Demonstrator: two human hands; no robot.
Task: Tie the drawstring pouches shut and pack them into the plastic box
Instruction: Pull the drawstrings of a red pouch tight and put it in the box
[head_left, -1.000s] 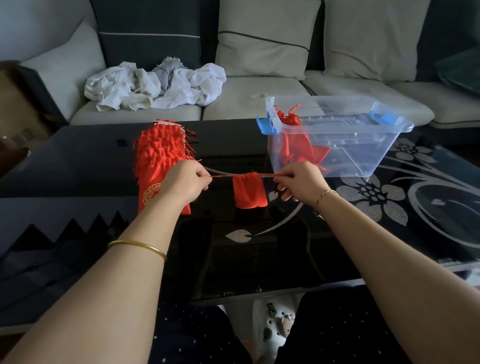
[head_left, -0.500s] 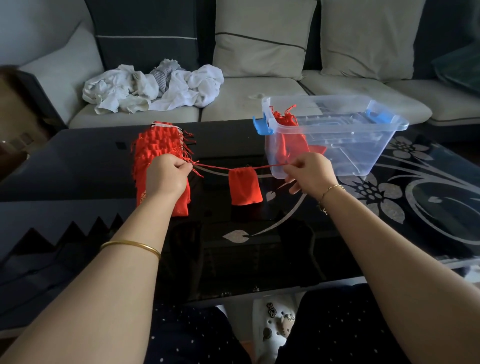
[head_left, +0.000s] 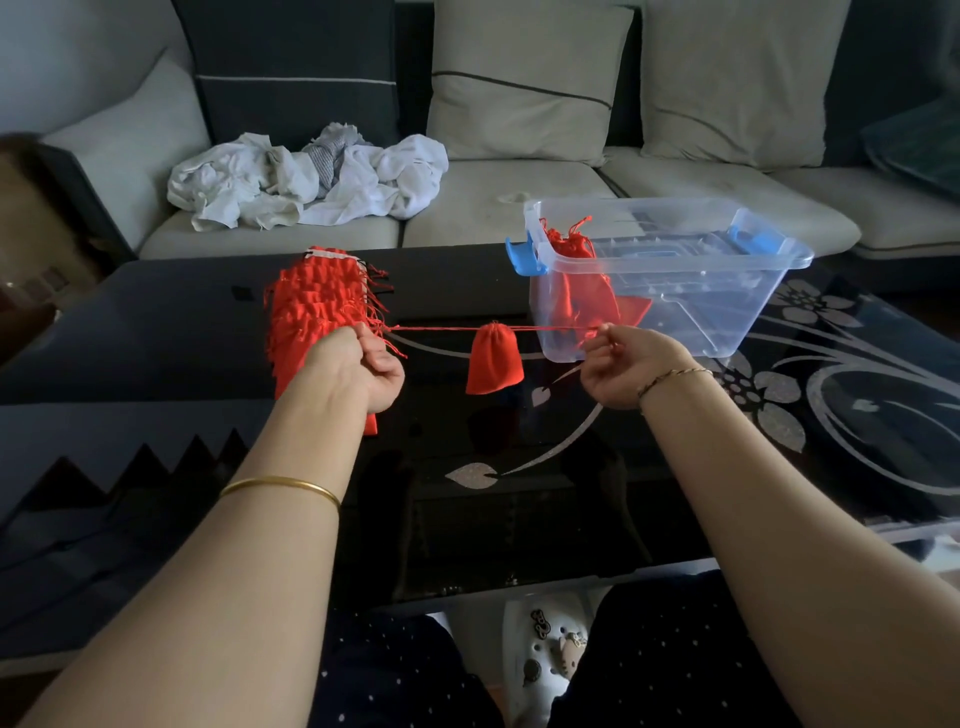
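A small red drawstring pouch (head_left: 493, 361) hangs in the air between my hands, its mouth gathered tight. Its red string (head_left: 436, 328) runs taut to both sides. My left hand (head_left: 358, 366) pinches the left end, my right hand (head_left: 621, 364) pinches the right end. Behind my left hand lies a stack of red pouches (head_left: 317, 306) on the table. The clear plastic box (head_left: 727, 312) with blue latches stands at the right, with red pouches (head_left: 582, 291) leaning in its left end.
The black glass table (head_left: 519, 493) has a silver flower pattern on the right. A sofa (head_left: 519, 208) runs behind it with a heap of white cloth (head_left: 306, 182). My knees and a white clog (head_left: 550, 654) show below the table's front edge.
My hands have moved further apart, drawing the string out taut. The pouch's mouth has closed into a tight bunch.
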